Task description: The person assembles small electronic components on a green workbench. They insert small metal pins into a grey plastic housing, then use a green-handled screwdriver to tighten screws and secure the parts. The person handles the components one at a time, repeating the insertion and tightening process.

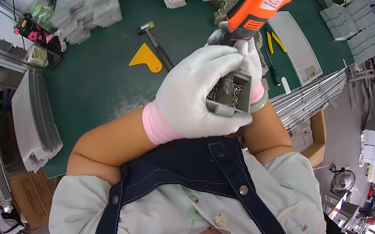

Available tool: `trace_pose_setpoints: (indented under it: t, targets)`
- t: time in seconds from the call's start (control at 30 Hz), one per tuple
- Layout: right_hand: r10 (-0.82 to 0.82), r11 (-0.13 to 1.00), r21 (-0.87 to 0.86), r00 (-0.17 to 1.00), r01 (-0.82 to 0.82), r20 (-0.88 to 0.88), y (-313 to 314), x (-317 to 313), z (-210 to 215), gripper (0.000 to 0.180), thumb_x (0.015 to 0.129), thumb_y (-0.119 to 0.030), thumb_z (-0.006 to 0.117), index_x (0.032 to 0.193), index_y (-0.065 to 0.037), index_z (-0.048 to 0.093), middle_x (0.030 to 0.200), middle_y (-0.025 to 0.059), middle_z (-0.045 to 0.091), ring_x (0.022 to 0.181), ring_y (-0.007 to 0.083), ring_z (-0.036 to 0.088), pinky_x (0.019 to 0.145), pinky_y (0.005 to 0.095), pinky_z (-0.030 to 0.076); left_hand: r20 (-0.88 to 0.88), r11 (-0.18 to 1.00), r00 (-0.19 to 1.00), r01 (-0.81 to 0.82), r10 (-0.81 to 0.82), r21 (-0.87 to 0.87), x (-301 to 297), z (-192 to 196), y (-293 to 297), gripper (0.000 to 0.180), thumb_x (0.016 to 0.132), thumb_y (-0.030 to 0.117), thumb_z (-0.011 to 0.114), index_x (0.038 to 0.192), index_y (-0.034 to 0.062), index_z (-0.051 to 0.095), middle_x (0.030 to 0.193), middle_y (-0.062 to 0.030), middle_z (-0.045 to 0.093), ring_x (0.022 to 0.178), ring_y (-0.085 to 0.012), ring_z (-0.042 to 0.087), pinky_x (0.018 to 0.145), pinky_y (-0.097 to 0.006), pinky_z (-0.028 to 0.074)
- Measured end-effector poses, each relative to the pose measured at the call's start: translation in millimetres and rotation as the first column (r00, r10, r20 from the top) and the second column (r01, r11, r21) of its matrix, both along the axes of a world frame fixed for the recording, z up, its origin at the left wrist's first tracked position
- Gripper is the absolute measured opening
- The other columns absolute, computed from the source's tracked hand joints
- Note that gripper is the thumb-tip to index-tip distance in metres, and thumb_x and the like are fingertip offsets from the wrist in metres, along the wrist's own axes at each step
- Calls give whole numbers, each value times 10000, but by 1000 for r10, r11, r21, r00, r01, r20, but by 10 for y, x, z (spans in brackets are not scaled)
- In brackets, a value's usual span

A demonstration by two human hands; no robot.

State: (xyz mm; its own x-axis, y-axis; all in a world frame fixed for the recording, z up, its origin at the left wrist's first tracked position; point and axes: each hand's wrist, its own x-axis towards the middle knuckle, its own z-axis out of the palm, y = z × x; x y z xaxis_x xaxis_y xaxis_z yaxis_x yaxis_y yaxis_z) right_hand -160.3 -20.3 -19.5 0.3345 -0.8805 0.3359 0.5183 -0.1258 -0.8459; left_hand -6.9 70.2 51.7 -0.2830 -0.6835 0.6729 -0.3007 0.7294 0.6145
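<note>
White knit gloves with pink cuffs cover both hands. My left hand (196,92) is wrapped round a small grey box (244,98) in front of my chest. Loose small screws (237,93) lie inside the box, on both sides of a blurred grey part that I cannot make out. Just beyond it, my right hand (252,62) is closed on an orange and black power screwdriver (255,4), whose orange body tilts up to the right. The left hand and the box partly hide the right hand's fingers.
On the green table (91,82) lie a hammer (157,44), a yellow scraper (147,59), yellow-handled pliers (275,40) and a thin screwdriver (275,73). A white perforated panel (295,47) lies to the right. Stacked panels (35,121) stand at left; clear-wrapped stacks (88,11) are at the back.
</note>
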Motion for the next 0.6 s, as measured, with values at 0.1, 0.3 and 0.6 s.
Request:
trace_pose_setpoints:
  t: [0.1, 0.3, 0.6]
  targets:
    - [59, 965, 240, 981, -104, 186, -91, 39, 70, 439, 1009, -265, 604, 1339, -22, 448, 1088, 128, 620, 971, 199, 641, 845, 350, 550, -26, 999, 999, -40, 41, 28, 11, -136, -197, 738, 582, 160, 893, 1247, 15, 606, 1226, -182, 631, 1124, -358, 632, 969, -412, 511]
    - [117, 989, 59, 962, -135, 246, 125, 63, 213, 443, 1009, -286, 610, 1330, -22, 459, 1079, 128, 627, 950, 196, 640, 827, 343, 550, -32, 995, 999, -26, 23, -93, -15, -6, -3, 760, 566, 156, 902, 1247, 8, 597, 1223, -175, 635, 1093, -363, 643, 941, -417, 527]
    - [42, 994, 89, 981, -60, 187, 34, 67, 279, 392, 1018, -250, 594, 1316, -31, 464, 1079, 108, 619, 954, 192, 640, 838, 359, 552, -23, 998, 999, -36, 35, -55, -1, 33, -95, 728, 609, 180, 895, 1248, -5, 599, 1222, -200, 618, 1081, -339, 646, 942, -395, 525]
